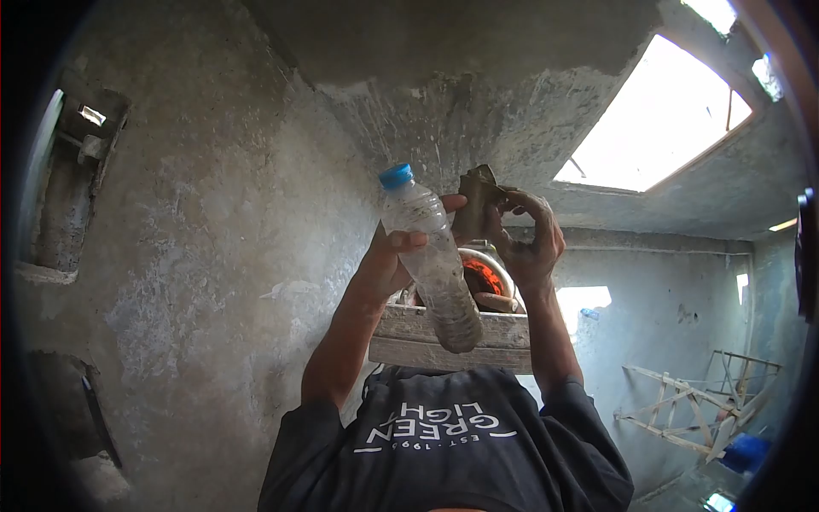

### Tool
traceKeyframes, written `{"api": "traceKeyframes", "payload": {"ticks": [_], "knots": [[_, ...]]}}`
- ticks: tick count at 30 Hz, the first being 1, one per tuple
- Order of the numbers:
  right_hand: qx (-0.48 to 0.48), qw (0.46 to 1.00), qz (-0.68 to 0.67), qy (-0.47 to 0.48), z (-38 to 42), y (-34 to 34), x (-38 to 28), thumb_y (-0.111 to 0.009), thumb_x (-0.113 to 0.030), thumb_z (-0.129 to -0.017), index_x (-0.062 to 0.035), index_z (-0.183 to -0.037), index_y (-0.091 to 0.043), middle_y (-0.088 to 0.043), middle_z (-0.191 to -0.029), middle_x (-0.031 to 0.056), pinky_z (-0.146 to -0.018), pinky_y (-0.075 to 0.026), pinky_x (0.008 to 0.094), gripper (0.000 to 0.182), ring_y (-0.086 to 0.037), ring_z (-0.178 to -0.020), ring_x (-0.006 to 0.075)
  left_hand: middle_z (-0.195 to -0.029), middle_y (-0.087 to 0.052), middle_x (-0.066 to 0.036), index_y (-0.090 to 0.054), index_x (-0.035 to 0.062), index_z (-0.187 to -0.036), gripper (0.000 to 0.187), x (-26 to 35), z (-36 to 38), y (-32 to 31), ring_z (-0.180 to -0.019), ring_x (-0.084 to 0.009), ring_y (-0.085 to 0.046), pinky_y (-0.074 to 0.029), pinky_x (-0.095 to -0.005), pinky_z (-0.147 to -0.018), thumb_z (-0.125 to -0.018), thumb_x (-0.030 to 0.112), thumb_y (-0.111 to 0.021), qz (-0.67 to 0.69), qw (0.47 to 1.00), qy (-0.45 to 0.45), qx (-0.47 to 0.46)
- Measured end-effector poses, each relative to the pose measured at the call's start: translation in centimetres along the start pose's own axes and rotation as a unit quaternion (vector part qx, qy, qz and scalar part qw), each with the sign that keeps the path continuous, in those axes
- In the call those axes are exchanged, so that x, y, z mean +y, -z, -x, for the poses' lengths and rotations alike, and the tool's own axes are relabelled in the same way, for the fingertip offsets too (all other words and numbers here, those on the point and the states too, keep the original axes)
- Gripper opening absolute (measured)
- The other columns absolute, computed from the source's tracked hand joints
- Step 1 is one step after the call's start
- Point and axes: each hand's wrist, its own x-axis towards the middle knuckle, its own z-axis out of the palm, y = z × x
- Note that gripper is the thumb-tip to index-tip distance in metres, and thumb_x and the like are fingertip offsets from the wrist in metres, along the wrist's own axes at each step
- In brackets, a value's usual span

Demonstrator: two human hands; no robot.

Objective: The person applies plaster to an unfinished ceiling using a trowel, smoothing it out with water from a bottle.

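My left hand (pixel 394 258) is closed around a clear plastic bottle (pixel 435 273) with a blue cap (pixel 396 177). The bottle is tilted, cap up and to the left, with dirt smears on its wall. One left fingertip reaches past the bottle toward a flat, dark brown, dirty piece (pixel 476 200); whether it touches is hard to tell. My right hand (pixel 531 235) pinches that piece at its right side with bent fingers. Its exact kind does not show.
Below the hands, a wooden plank (pixel 426 337) lies before a round pale-rimmed container (pixel 508 277) with something orange-red inside. Rough grey plaster walls (pixel 213 213) surround me. A bright window opening (pixel 657 119) is at upper right; a wooden frame stand (pixel 682 410) and blue object (pixel 746 452) are at lower right.
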Motion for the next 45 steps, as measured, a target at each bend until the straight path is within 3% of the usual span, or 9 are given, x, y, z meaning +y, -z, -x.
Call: {"api": "traceKeyframes", "payload": {"ticks": [9, 11, 19, 24, 26, 34, 37, 41, 45], "knots": [[0.022, 0.998, 0.039, 0.047, 0.3, -0.1, 0.2, -0.080, -0.006, -0.074, -0.0021, -0.103, -0.061, -0.067, -0.102, 0.0133, -0.070, -0.055, 0.0368, 0.035, -0.067, -0.084, 0.0269, -0.133, -0.052, -0.024, -0.040, -0.0002, -0.132, 0.068, -0.4, 0.2, -0.6, -0.101, -0.0299, -0.068, -0.060, -0.0423, -0.085, -0.076, 0.019, -0.072, 0.052, 0.999, 0.015, -0.003], [0.006, 0.997, 0.054, 0.045, -0.1, 0.1, 0.1, -0.081, -0.008, -0.074, -0.0028, -0.103, -0.059, -0.065, -0.105, 0.0136, -0.071, -0.055, 0.0380, 0.037, -0.066, -0.087, 0.0276, -0.138, -0.048, -0.023, -0.040, -0.0060, -0.136, 0.072, -0.5, 0.2, -0.9, -0.119, -0.0346, -0.058, -0.050, -0.0460, -0.102, -0.078, 0.025, -0.070, 0.014, 1.000, 0.010, 0.019], [-0.083, 0.992, 0.080, 0.044, -0.6, 0.8, 0.9, -0.082, -0.011, -0.072, -0.0050, -0.112, -0.052, -0.052, -0.121, 0.0161, -0.079, -0.054, 0.0428, 0.051, -0.059, -0.104, 0.0327, -0.138, -0.049, -0.022, -0.037, -0.0047, -0.137, 0.069, -0.4, -0.6, -0.9, -0.115, -0.0290, -0.060, -0.049, -0.0455, -0.102, -0.081, 0.023, -0.066, -0.012, 0.999, 0.029, 0.022], [-0.143, 0.986, 0.083, -0.011, -1.6, 1.4, 0.3, -0.083, -0.011, -0.066, -0.0045, -0.115, -0.050, -0.046, -0.127, 0.0178, -0.089, -0.052, 0.0458, 0.060, -0.053, -0.113, 0.0370, -0.135, -0.051, -0.022, -0.039, -0.0019, -0.135, 0.065, -0.4, -0.7, -0.6, -0.113, -0.0277, -0.061, -0.050, -0.0442, -0.101, -0.081, 0.022, -0.067, -0.043, 0.998, 0.030, 0.019], [-0.158, 0.984, 0.081, -0.022, -1.7, 1.7, 0.2, -0.083, -0.011, -0.066, -0.0044, -0.117, -0.049, -0.045, -0.129, 0.0181, -0.090, -0.051, 0.0462, 0.062, -0.052, -0.115, 0.0373, -0.130, -0.055, -0.018, -0.042, -0.0010, -0.131, 0.062, -0.8, -0.6, -0.8, -0.098, -0.0209, -0.064, -0.058, -0.0394, -0.087, -0.078, 0.016, -0.068, -0.044, 0.998, 0.018, 0.036], [-0.178, 0.978, -0.012, -0.108, -1.7, 2.2, 0.7, -0.086, -0.014, -0.065, -0.0060, -0.127, -0.044, -0.043, -0.134, 0.0172, -0.094, -0.050, 0.0447, 0.075, -0.048, -0.122, 0.0369, -0.134, -0.053, -0.022, -0.043, 0.0027, -0.132, 0.065, -0.7, -0.1, 0.2, -0.109, -0.0276, -0.064, -0.056, -0.0416, -0.093, -0.077, 0.019, -0.072, -0.034, 0.998, 0.032, 0.029], [-0.222, 0.955, -0.091, -0.173, -1.4, 2.3, 1.8, -0.087, -0.017, -0.068, -0.0071, -0.130, -0.042, -0.041, -0.136, 0.0166, -0.096, -0.049, 0.0427, 0.077, -0.047, -0.125, 0.0342, -0.134, -0.053, -0.021, -0.043, 0.0015, -0.132, 0.066, -0.6, -0.1, 0.1, -0.106, -0.0259, -0.064, -0.057, -0.0413, -0.091, -0.076, 0.017, -0.072, -0.037, 0.999, 0.037, 0.014], [-0.261, 0.804, -0.340, -0.413, -0.5, 2.4, 2.2, -0.086, -0.017, -0.073, -0.0067, -0.136, -0.038, -0.054, -0.124, 0.0139, -0.093, -0.050, 0.0364, 0.080, -0.057, -0.112, 0.0226, -0.132, -0.055, -0.019, -0.043, 0.0001, -0.133, 0.068, -0.9, 0.2, 0.6, -0.109, -0.0251, -0.062, -0.056, -0.0425, -0.091, -0.075, 0.018, -0.073, -0.004, 0.998, 0.043, -0.034], [-0.273, 0.742, -0.410, -0.456, 1.7, 2.7, 3.6, -0.084, -0.015, -0.075, -0.0058, -0.133, -0.041, -0.059, -0.118, 0.0156, -0.089, -0.051, 0.0341, 0.073, -0.059, -0.111, 0.0226, -0.132, -0.055, -0.016, -0.045, 0.0003, -0.134, 0.068, -0.4, 0.2, 0.2, -0.110, -0.0237, -0.061, -0.053, -0.0411, -0.094, -0.075, 0.019, -0.075, -0.004, 0.999, 0.042, -0.022]]}}
